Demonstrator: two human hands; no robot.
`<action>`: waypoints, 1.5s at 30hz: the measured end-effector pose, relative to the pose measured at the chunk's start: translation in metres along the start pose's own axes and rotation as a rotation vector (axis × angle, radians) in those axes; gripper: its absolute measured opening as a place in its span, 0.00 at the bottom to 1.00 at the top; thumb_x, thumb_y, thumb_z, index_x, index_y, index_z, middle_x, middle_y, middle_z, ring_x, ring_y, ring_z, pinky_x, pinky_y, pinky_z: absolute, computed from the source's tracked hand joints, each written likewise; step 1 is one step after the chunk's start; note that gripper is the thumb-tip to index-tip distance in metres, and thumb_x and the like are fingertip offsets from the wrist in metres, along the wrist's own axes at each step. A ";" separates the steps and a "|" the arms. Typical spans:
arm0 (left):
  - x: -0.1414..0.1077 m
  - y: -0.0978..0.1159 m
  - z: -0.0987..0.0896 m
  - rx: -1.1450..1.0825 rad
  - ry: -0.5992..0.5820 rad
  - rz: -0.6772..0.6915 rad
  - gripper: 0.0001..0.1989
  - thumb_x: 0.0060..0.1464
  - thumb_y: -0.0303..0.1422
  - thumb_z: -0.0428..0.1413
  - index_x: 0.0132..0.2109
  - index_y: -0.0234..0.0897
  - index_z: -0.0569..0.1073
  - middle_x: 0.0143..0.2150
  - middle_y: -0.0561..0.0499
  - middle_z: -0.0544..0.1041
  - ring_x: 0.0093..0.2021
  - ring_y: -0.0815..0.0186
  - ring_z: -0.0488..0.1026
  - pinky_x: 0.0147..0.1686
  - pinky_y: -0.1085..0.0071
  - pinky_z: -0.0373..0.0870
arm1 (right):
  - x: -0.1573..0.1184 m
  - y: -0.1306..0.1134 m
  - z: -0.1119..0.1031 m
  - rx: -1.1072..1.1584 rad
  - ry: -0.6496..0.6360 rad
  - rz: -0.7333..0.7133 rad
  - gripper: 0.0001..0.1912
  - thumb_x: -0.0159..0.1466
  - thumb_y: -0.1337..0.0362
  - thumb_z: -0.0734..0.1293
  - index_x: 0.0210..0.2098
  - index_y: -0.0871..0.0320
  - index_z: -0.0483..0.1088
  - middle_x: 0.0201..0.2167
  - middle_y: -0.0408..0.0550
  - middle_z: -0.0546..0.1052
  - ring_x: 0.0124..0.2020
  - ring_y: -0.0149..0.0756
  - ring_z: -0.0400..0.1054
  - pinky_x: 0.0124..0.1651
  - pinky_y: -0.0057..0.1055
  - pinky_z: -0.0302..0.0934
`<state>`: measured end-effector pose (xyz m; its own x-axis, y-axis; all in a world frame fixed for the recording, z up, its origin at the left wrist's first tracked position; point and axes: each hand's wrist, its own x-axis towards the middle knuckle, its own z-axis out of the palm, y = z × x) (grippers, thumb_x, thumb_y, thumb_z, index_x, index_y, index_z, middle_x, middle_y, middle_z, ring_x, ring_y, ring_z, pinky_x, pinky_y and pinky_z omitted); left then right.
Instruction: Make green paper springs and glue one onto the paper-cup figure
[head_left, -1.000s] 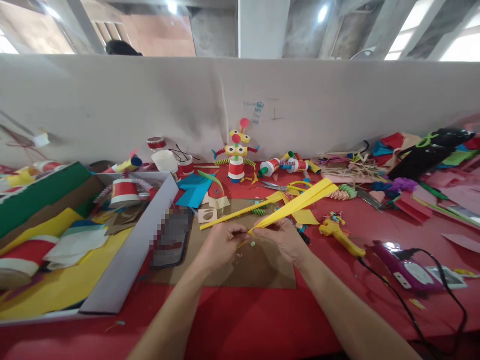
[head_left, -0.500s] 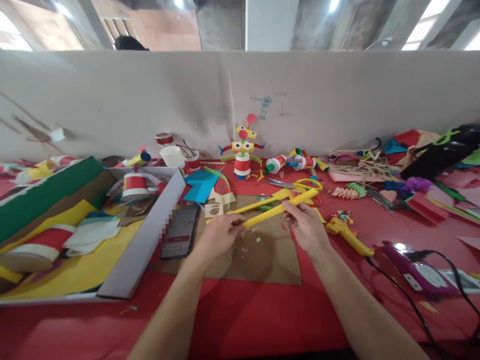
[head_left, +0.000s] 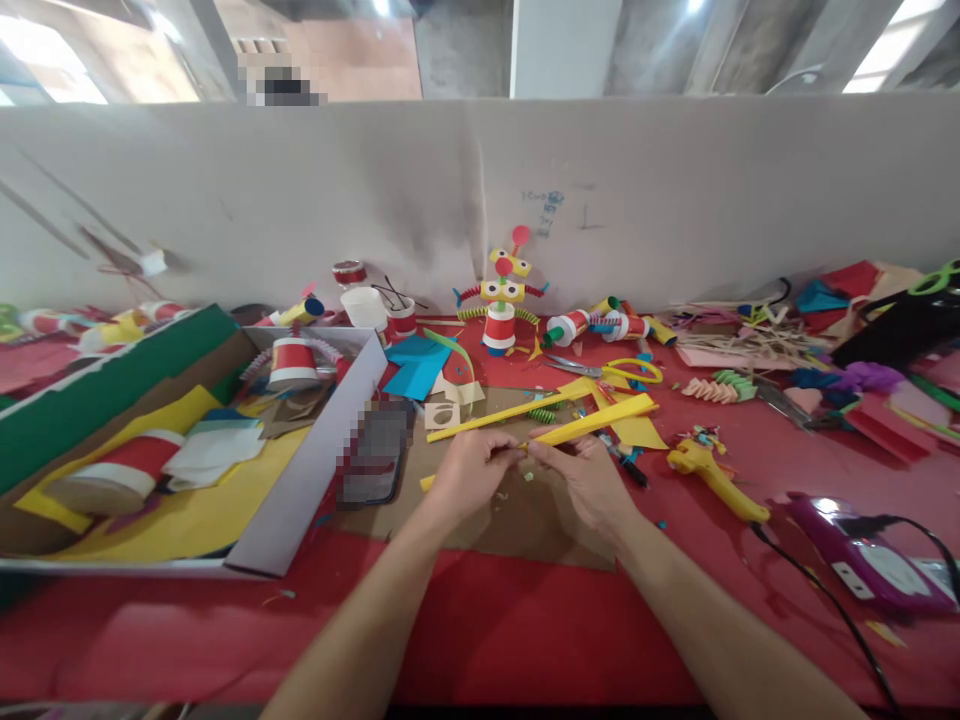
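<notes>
My left hand (head_left: 474, 472) is closed in a pinch on a yellow paper strip (head_left: 600, 418), whose short end pokes out past the palm on the left. Close beside it, my right hand (head_left: 589, 478) grips the same strip with thumb and fingers, and the long part slants up to the right. Both hands are over a brown cardboard sheet (head_left: 555, 540). Behind them lies another narrow yellow strip (head_left: 499, 413). Yellow paper scraps (head_left: 637, 432) and a green paper spring (head_left: 544, 412) are near the right fingers.
On the left, a box (head_left: 300, 480) holds cup figures and paper beside a phone (head_left: 375, 460). A paper-cup figure (head_left: 501, 325) stands at the back, with scissors (head_left: 600, 370) in front. To the right are a yellow glue gun (head_left: 716, 480), a purple power strip (head_left: 870, 560) and trailing cables.
My right hand has slid left along the strip, so both hands are now close together. The strip's far end reaches beyond the right hand. The view has shifted slightly left.
</notes>
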<state>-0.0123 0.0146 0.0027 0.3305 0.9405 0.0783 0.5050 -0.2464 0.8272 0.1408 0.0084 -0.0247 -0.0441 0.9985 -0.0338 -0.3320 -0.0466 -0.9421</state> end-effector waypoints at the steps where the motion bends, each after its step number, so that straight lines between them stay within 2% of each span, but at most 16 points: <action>1: 0.000 0.000 0.000 0.018 -0.011 -0.009 0.12 0.52 0.33 0.50 0.27 0.34 0.74 0.23 0.54 0.72 0.27 0.70 0.66 0.27 0.75 0.59 | 0.000 0.001 0.000 -0.001 0.022 0.012 0.10 0.45 0.63 0.75 0.28 0.57 0.76 0.21 0.40 0.74 0.24 0.27 0.63 0.30 0.27 0.58; 6: 0.001 -0.002 -0.007 0.017 -0.061 -0.090 0.12 0.51 0.35 0.51 0.27 0.35 0.75 0.22 0.54 0.72 0.25 0.70 0.66 0.27 0.75 0.59 | 0.004 -0.003 -0.008 -0.020 0.064 0.047 0.10 0.45 0.62 0.75 0.26 0.60 0.76 0.16 0.39 0.70 0.19 0.24 0.59 0.24 0.25 0.53; 10: 0.002 -0.009 -0.020 0.029 -0.062 -0.152 0.12 0.50 0.36 0.52 0.26 0.35 0.75 0.22 0.52 0.74 0.25 0.69 0.68 0.28 0.74 0.61 | 0.011 -0.015 -0.024 0.047 0.186 0.041 0.12 0.43 0.62 0.76 0.27 0.59 0.75 0.17 0.39 0.72 0.19 0.23 0.61 0.22 0.22 0.53; 15: -0.001 -0.007 -0.021 -0.009 -0.049 -0.064 0.10 0.48 0.32 0.53 0.36 0.36 0.77 0.30 0.51 0.78 0.30 0.67 0.72 0.32 0.73 0.65 | 0.014 -0.020 -0.031 0.024 0.258 -0.018 0.13 0.43 0.61 0.76 0.28 0.60 0.75 0.17 0.40 0.72 0.18 0.23 0.61 0.19 0.21 0.52; 17: -0.003 -0.002 -0.016 -0.005 -0.013 -0.026 0.11 0.48 0.32 0.54 0.38 0.38 0.77 0.33 0.52 0.79 0.32 0.67 0.72 0.32 0.74 0.65 | 0.012 -0.017 -0.027 0.005 0.249 -0.025 0.13 0.44 0.61 0.76 0.28 0.60 0.75 0.17 0.40 0.72 0.19 0.24 0.63 0.21 0.22 0.55; 19: -0.004 0.003 -0.010 0.053 0.026 -0.036 0.09 0.49 0.33 0.53 0.35 0.38 0.78 0.30 0.52 0.79 0.30 0.67 0.72 0.30 0.74 0.63 | 0.009 -0.013 -0.022 0.011 0.232 -0.017 0.13 0.44 0.61 0.76 0.28 0.59 0.76 0.18 0.40 0.73 0.20 0.25 0.65 0.24 0.23 0.58; 22: -0.005 0.006 -0.004 0.147 0.105 -0.055 0.10 0.51 0.30 0.51 0.32 0.38 0.78 0.28 0.52 0.78 0.28 0.68 0.70 0.28 0.74 0.61 | 0.004 -0.008 -0.014 0.040 0.116 0.040 0.14 0.44 0.62 0.76 0.30 0.58 0.76 0.22 0.42 0.76 0.22 0.27 0.67 0.27 0.25 0.62; 24: -0.006 0.006 -0.001 0.146 0.083 -0.020 0.11 0.51 0.29 0.50 0.32 0.38 0.78 0.27 0.53 0.78 0.28 0.68 0.70 0.28 0.75 0.61 | 0.000 -0.005 -0.009 0.036 0.005 0.096 0.14 0.44 0.62 0.76 0.31 0.58 0.76 0.24 0.43 0.77 0.24 0.29 0.69 0.29 0.26 0.63; 26: -0.006 0.004 0.001 0.133 0.041 0.006 0.12 0.52 0.30 0.49 0.32 0.38 0.78 0.28 0.52 0.78 0.28 0.68 0.70 0.29 0.75 0.62 | -0.002 -0.003 -0.007 0.006 -0.041 0.132 0.14 0.45 0.62 0.76 0.30 0.59 0.76 0.24 0.44 0.77 0.24 0.28 0.68 0.29 0.25 0.64; 31: -0.006 0.002 -0.004 0.165 0.038 -0.047 0.10 0.51 0.31 0.52 0.34 0.40 0.79 0.31 0.52 0.80 0.31 0.66 0.73 0.31 0.74 0.63 | 0.011 -0.011 -0.027 0.020 0.181 0.141 0.14 0.43 0.63 0.77 0.29 0.59 0.76 0.18 0.40 0.72 0.18 0.24 0.63 0.19 0.20 0.57; 34: -0.006 0.004 -0.011 0.260 0.079 -0.066 0.11 0.51 0.30 0.51 0.34 0.41 0.79 0.31 0.53 0.80 0.32 0.66 0.73 0.31 0.73 0.63 | 0.023 -0.023 -0.046 0.080 0.333 -0.004 0.14 0.42 0.63 0.77 0.29 0.58 0.75 0.20 0.39 0.71 0.18 0.23 0.61 0.18 0.20 0.55; 36: -0.006 0.003 -0.015 0.392 0.176 -0.087 0.11 0.51 0.28 0.51 0.34 0.42 0.79 0.33 0.52 0.80 0.34 0.64 0.74 0.33 0.72 0.64 | 0.027 -0.032 -0.056 0.067 0.449 -0.165 0.12 0.45 0.61 0.75 0.29 0.56 0.75 0.21 0.39 0.71 0.19 0.24 0.61 0.22 0.23 0.58; 37: -0.006 0.002 -0.016 0.446 0.222 -0.087 0.10 0.51 0.29 0.52 0.34 0.42 0.78 0.34 0.52 0.80 0.35 0.63 0.74 0.33 0.71 0.64 | 0.027 -0.035 -0.059 0.004 0.481 -0.262 0.11 0.48 0.59 0.74 0.30 0.55 0.74 0.23 0.40 0.71 0.21 0.25 0.62 0.25 0.25 0.60; 39: -0.005 0.001 -0.017 0.507 0.265 -0.058 0.09 0.52 0.30 0.52 0.35 0.42 0.78 0.36 0.51 0.80 0.36 0.62 0.74 0.34 0.70 0.64 | 0.024 -0.040 -0.058 -0.298 0.423 -0.469 0.11 0.53 0.57 0.71 0.34 0.53 0.74 0.30 0.43 0.74 0.31 0.31 0.67 0.36 0.32 0.63; 42: -0.005 0.000 -0.014 0.602 0.253 0.075 0.10 0.53 0.29 0.51 0.35 0.40 0.77 0.35 0.50 0.79 0.36 0.62 0.73 0.35 0.69 0.64 | 0.015 -0.039 -0.046 -0.969 0.130 -0.720 0.13 0.55 0.57 0.70 0.40 0.50 0.74 0.46 0.47 0.73 0.51 0.42 0.62 0.53 0.43 0.53; 45: -0.005 0.002 -0.011 0.715 0.193 0.253 0.10 0.54 0.26 0.49 0.34 0.38 0.76 0.32 0.49 0.78 0.35 0.62 0.72 0.38 0.67 0.64 | 0.004 -0.033 -0.031 -1.378 -0.072 -0.777 0.12 0.61 0.60 0.65 0.44 0.48 0.72 0.45 0.45 0.75 0.53 0.43 0.60 0.57 0.47 0.42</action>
<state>-0.0218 0.0121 0.0103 0.3924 0.8436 0.3665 0.8455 -0.4877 0.2175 0.1810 0.0152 -0.0043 -0.3338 0.7596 0.5583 0.7788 0.5559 -0.2907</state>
